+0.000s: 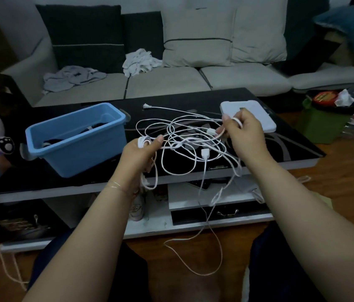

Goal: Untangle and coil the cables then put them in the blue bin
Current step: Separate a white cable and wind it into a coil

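Fingers (147, 143) of my left hand (138, 156) curl around a small bundle of white cable, thumb pressed on top. My right hand (244, 136) pinches another strand, one loop wrapped over a finger. Between them hangs the tangle of white cables (184, 144), part lying on the black table (291, 147), part trailing down toward the floor near my knees. One plug (146, 106) lies farther back on the table. To the left sits the blue bin (76, 140) with something dark inside. A white box (248, 115) rests behind my right hand.
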